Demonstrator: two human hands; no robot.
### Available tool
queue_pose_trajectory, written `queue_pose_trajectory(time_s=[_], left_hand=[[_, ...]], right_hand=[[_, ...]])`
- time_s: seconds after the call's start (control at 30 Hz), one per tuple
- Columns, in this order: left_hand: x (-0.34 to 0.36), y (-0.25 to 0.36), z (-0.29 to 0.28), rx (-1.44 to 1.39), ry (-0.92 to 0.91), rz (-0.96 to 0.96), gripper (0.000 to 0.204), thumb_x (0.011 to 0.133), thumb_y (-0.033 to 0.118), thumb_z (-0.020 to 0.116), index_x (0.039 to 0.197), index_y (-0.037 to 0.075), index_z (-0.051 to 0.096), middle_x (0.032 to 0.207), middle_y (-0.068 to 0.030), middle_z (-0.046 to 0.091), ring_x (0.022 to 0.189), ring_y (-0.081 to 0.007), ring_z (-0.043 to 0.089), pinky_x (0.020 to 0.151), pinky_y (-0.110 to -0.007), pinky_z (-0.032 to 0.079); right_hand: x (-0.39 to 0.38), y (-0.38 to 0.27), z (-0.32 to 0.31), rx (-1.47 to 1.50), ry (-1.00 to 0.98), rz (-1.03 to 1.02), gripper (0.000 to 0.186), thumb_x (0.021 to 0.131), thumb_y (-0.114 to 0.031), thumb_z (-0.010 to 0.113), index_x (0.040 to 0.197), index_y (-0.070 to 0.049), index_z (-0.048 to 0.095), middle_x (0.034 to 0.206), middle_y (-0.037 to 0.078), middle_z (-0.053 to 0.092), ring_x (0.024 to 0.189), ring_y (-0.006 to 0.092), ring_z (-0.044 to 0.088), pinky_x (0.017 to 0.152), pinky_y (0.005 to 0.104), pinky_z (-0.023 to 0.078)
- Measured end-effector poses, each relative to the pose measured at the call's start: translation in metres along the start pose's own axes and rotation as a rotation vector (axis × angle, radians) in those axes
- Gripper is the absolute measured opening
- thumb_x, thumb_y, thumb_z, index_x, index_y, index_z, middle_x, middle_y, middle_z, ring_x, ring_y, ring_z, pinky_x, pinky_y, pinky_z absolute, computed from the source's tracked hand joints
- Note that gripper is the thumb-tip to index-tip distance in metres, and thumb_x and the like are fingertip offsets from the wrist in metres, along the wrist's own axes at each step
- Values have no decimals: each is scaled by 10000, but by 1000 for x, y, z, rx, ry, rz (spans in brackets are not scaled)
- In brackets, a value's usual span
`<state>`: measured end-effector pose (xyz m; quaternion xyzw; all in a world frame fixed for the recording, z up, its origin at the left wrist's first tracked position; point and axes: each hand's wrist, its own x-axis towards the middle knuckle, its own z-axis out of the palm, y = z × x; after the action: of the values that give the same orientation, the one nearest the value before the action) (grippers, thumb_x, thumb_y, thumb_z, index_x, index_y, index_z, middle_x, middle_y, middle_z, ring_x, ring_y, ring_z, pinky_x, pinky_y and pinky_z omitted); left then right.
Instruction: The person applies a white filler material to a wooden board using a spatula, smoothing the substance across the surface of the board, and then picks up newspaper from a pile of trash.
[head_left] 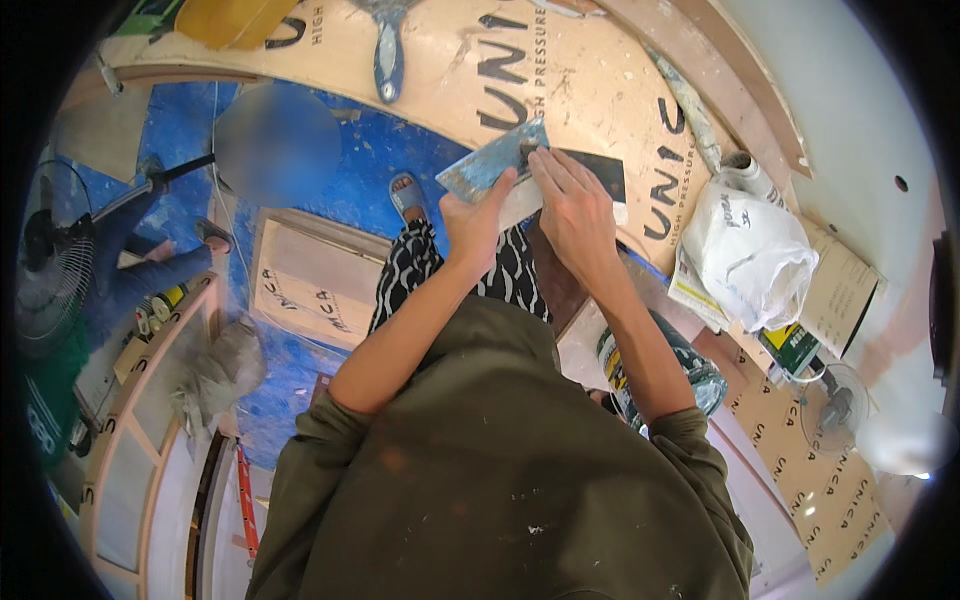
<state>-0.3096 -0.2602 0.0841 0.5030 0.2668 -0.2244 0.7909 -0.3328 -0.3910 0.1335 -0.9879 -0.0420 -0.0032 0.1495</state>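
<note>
In front of my body, my left hand (476,228) is closed on a flat, blue-smeared plate (482,168), its thumb along the near side. A pale-edged, dark-topped slab (603,178) sits against it on the right. My right hand (577,205) grips the slab, fingers together and nearly straight, their tips by the plate's right end. Whether plate and slab are one piece I cannot tell; my hands cover where they meet. A wide scraper with a dark blue handle (389,62) lies on the printed board (445,75) beyond.
Right of me are a white plastic bag (752,255) and a dark green bucket (690,365). A wooden panel (318,282) rests on the blue floor covering (385,140) to the left. Farther left stand a fan (55,260) and another person, partly blurred, with dark trousers (150,285).
</note>
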Motion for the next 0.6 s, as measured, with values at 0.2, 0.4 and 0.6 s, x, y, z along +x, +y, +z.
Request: queue_pose_trajectory(time_s=[0.2,0.4,0.6], left_hand=[[8,-8,-7,-1,-15,8,226,818,58,758,992,-67,687,944,-75,703,783,-108,635,702,-269,511],[11,-13,-10,43,-30,80,264,807,39,763,1023,-71,659,980,-107,692,800,-141,663,688,-285,544],[13,-15,-8,109,31,70,259,794,65,779,1002,-56,682,961,-88,701,801,-128,653,711,-286,527]], right_hand=[[0,-14,17,-103,35,37,422,757,-10,568,1173,47,610,1207,200,634,1151,325,597,973,397,484],[4,-28,22,-87,67,193,437,761,23,554,1195,37,600,1196,197,642,1128,323,619,911,381,529],[3,-13,7,-94,-60,25,477,717,49,550,1191,34,599,1221,191,631,1166,316,595,915,383,527]])
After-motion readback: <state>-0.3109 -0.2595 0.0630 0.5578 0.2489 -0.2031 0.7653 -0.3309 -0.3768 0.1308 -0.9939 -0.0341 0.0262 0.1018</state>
